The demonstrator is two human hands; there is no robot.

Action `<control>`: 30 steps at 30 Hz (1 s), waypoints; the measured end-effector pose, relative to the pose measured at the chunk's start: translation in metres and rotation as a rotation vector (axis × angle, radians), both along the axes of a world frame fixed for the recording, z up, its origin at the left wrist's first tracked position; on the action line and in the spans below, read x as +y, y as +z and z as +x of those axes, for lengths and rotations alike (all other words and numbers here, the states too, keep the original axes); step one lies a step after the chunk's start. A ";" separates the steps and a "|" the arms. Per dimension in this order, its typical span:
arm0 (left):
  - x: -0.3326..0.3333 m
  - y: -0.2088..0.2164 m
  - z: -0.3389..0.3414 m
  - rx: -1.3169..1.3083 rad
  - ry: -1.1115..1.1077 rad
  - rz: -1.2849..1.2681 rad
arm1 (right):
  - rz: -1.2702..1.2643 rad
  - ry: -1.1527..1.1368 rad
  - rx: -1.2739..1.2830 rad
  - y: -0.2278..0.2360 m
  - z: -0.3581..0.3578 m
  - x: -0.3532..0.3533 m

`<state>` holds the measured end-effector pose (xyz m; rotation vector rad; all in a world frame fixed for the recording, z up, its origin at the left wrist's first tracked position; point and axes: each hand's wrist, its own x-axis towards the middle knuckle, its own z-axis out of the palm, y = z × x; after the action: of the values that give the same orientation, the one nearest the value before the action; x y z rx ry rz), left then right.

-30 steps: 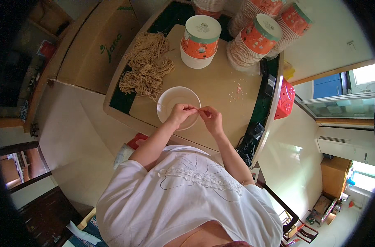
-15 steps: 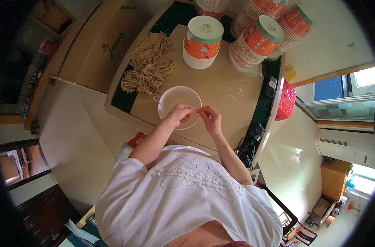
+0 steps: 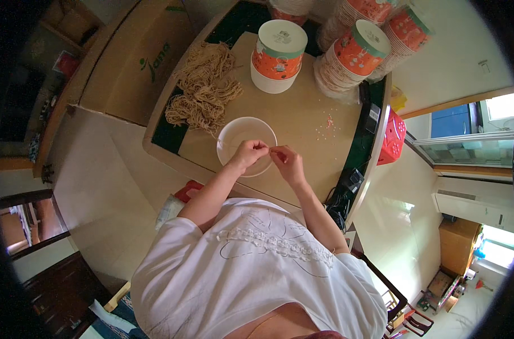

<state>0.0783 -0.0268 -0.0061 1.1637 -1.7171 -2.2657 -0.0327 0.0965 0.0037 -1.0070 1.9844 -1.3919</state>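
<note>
My left hand point(image 3: 249, 155) and my right hand point(image 3: 288, 163) meet fingertip to fingertip over the right side of a white round paper bucket point(image 3: 227, 134). Both are closed in a pinch; whatever sits between the fingers is too small to make out. The bucket stands upright near the table's front edge, its opening facing up. Just beyond it to the left lies a heap of tan twine point(image 3: 203, 93), with a loose strand reaching toward the bucket's rim. Several tiny pale and pink bits point(image 3: 329, 125) are scattered on the board to the right.
Behind the hands stands an upside-down orange-and-green paper bucket point(image 3: 278, 63), with bucket stacks point(image 3: 353, 56) at the back right. Black adapters and cables point(image 3: 350, 183) line the right table edge. A large cardboard box point(image 3: 138, 62) is at the left, a red plastic stool point(image 3: 391, 138) at the right.
My fingers have drawn a little closer together over the bucket, the left hand turning slightly. The bucket and the twine show no clear change.
</note>
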 end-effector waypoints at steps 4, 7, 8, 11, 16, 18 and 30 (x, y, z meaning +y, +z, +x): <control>-0.005 0.004 0.003 0.029 0.018 0.232 | 0.016 0.047 0.062 -0.001 -0.001 0.000; -0.009 0.006 0.005 0.063 0.095 0.520 | 0.008 0.046 0.101 -0.001 -0.001 -0.001; -0.010 0.006 0.006 0.100 0.157 0.673 | 0.017 0.048 0.106 0.000 -0.001 -0.001; -0.013 0.010 0.008 0.155 0.164 0.756 | 0.018 0.037 0.079 -0.003 -0.001 -0.002; -0.006 0.040 0.003 0.030 0.128 0.304 | 0.013 0.034 0.095 -0.001 -0.001 -0.001; -0.005 0.033 0.004 0.044 0.067 0.133 | 0.015 0.035 0.090 -0.002 -0.001 -0.001; -0.006 0.014 0.007 0.011 -0.131 -0.607 | 0.016 0.080 0.156 0.006 0.000 0.000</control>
<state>0.0850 -0.0330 0.0075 0.9157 -2.2917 -1.5930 -0.0331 0.0961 0.0101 -1.2065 2.0384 -1.2875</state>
